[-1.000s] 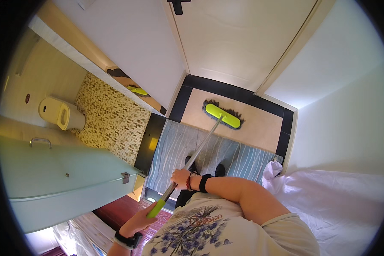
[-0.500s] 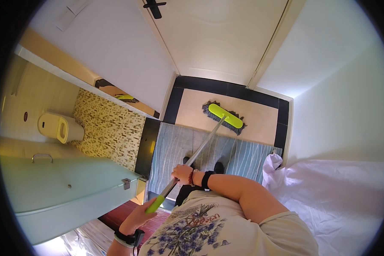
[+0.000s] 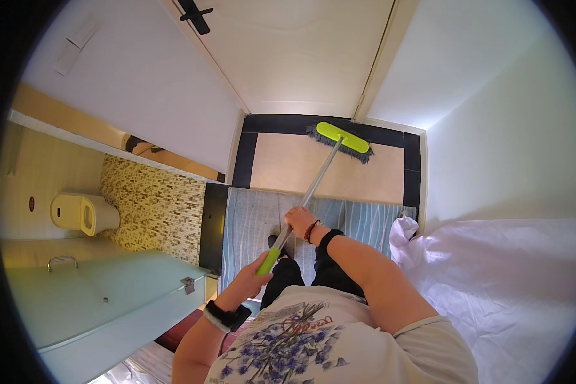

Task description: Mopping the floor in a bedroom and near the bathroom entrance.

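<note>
A mop point(image 3: 320, 176) with a flat lime-green head and grey fringe reaches away from me. Its head rests on the floor by the door, partly over the black border and partly over the beige tile point(image 3: 288, 166). My left hand point(image 3: 253, 278) is closed round the green grip at the pole's near end. Farther up, my right hand point(image 3: 299, 221) wraps the metal pole. The pole slants from lower left to upper right, above a blue-grey striped rug point(image 3: 365, 224) where my dark shoes stand.
A closed cream door point(image 3: 301, 57) with a black handle point(image 3: 196, 16) stands ahead. On the left are a frosted glass door point(image 3: 121, 281), a mosaic floor point(image 3: 147, 205) and a toilet point(image 3: 83, 214). White fabric point(image 3: 493, 269) hangs at right beside the white wall point(image 3: 493, 147).
The mop head has moved away from me, from the middle of the beige tile to the black border by the door. Both hands have gone forward and right with the pole.
</note>
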The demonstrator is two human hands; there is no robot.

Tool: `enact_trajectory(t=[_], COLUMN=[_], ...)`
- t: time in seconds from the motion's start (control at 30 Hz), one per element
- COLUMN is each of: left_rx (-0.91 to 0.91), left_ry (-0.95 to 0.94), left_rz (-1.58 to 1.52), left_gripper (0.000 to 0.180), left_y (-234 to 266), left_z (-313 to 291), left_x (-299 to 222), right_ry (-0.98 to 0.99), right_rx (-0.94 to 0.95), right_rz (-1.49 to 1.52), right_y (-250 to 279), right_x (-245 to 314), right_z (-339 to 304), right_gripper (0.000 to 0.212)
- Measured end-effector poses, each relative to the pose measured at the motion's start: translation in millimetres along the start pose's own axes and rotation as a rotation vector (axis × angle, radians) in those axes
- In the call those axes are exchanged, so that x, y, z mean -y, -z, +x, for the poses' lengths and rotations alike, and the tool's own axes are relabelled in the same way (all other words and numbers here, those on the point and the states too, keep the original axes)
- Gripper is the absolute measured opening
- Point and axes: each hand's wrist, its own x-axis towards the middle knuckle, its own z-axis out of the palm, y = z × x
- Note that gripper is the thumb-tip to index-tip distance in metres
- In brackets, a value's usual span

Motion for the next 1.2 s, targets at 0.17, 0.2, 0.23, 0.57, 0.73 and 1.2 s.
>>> enact_trajectory(t=[0.17, 0.2, 0.23, 0.57, 0.73, 1.2], left_rx=[-0.004, -0.002, -0.002, 0.047, 0.101, 0.152], left_ry=[0.004, 0.005, 0.021, 0.023, 0.162, 0.224], left_rz=[0.052, 0.055, 0.066, 0.220, 0.237, 0.358], left_gripper=[0.063, 0.063, 0.064, 0.068, 0.066, 0.064], left_y=[-16, -17, -19, 1, 27, 26], left_z=[30, 34, 36, -16, -78, -72], left_x=[-6, 0, 8, 44, 24, -15], right_ry=[-0.176, -0.178, -0.193, -0.047, 0.052, 0.042], right_rx=[0.050, 0.049, 0.106, 0.153, 0.161, 0.063], right_rz=[0.007, 0.008, -0.056, -0.165, 0.013, 0.171], right_y=[5, 5, 4, -19, -18, -6], right_x=[-22, -20, -17, 39, 87, 65], right_z=[-7, -8, -9, -22, -26, -43], right_gripper=[0.016, 0.016, 0.016, 0.014, 0.018, 0.017])
